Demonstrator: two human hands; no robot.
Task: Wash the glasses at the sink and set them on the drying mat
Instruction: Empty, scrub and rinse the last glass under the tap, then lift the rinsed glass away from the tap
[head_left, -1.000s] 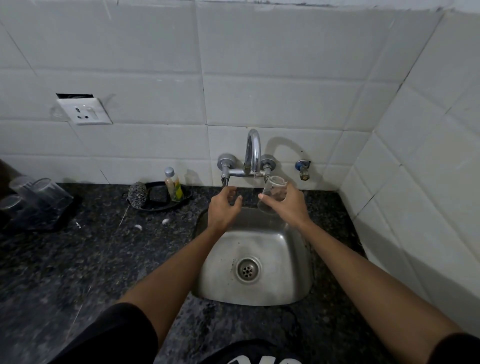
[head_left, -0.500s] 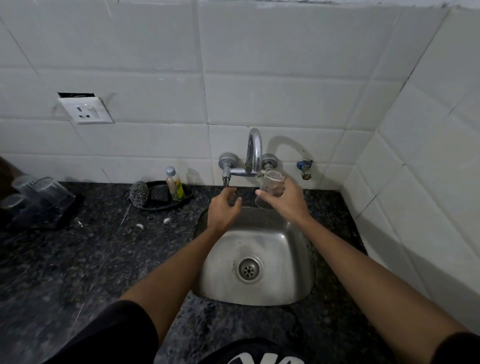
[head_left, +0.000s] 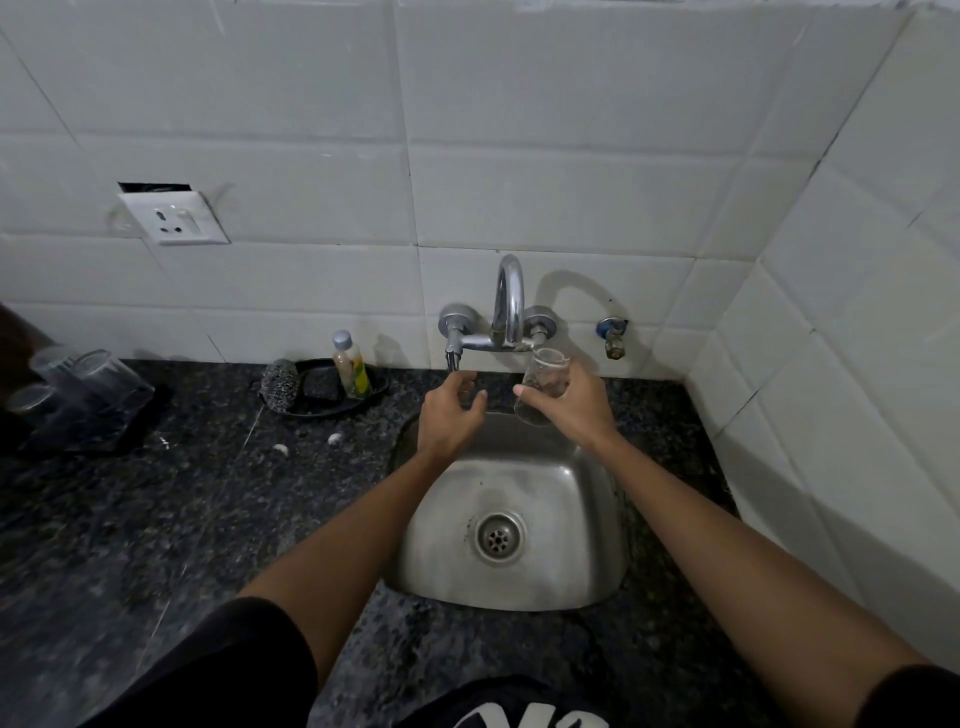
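My right hand (head_left: 576, 410) grips a clear glass (head_left: 543, 382) and holds it, slightly tilted, with its rim just under the spout of the chrome tap (head_left: 509, 306). No water stream is visible. My left hand (head_left: 449, 415) hovers over the back of the steel sink (head_left: 587, 545), fingers loosely curled right below the tap's left handle (head_left: 453, 358); whether they touch it I cannot tell. At the far left a dark drying mat (head_left: 132, 431) carries upturned clear glasses (head_left: 104, 382).
A black dish (head_left: 322, 389) behind the sink's left side holds a steel scrubber (head_left: 280, 384) and a small soap bottle (head_left: 350, 366). Dark granite counter (head_left: 182, 519) surrounds the sink. A tiled wall stands close on the right, and a small valve (head_left: 613, 338) sticks out beside the tap.
My right hand has lifted the glass a little closer to the spout. My left hand has stayed below the left tap handle.
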